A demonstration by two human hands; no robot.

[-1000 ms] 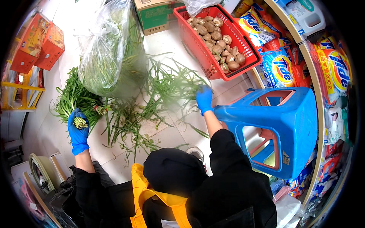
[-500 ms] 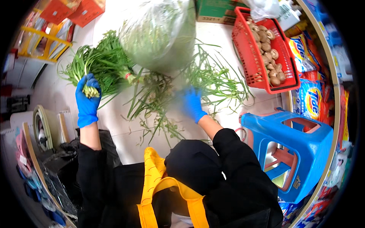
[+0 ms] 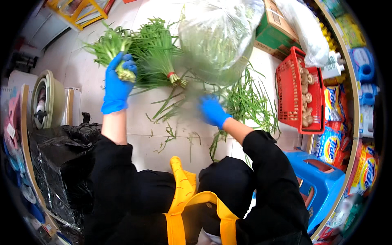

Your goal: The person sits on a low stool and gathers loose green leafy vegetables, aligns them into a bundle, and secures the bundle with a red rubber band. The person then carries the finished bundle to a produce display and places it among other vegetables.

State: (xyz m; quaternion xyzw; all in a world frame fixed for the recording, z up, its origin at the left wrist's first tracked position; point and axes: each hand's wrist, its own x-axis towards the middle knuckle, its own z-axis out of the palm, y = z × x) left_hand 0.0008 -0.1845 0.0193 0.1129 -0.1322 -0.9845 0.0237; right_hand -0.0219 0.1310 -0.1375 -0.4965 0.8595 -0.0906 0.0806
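Watching from the head camera, I see the left hand point(image 3: 114, 92), blue-gloved, closed around a bunch of green stalks point(image 3: 109, 45). Pale ends show at the curled fingers; leaves fan out past the hand. Long axis slants: pale ends toward the wearer and right, leaf tips away and left.

Right hand point(image 3: 214, 111), also gloved, is low at the near-left side of a loose heap of stalks point(image 3: 249, 100). Fingertips blurred; I cannot tell whether it grips anything.

Between the hands, farther out, a tied bunch point(image 3: 158, 55) lies on the floor, bound end with its red band point(image 3: 170, 74) toward the wearer, leaves away.

Edges: clear bag of greens point(image 3: 220, 41) just beyond the right hand; red basket point(image 3: 290, 81) of mushrooms point(image 3: 308, 98) and blue stool point(image 3: 320, 171) on the right; black plastic point(image 3: 65, 159) near left.

Room: pale tiles point(image 3: 141, 149) show between the forearms, a few green scraps point(image 3: 169, 139) on them; more tile left of the held bunch.
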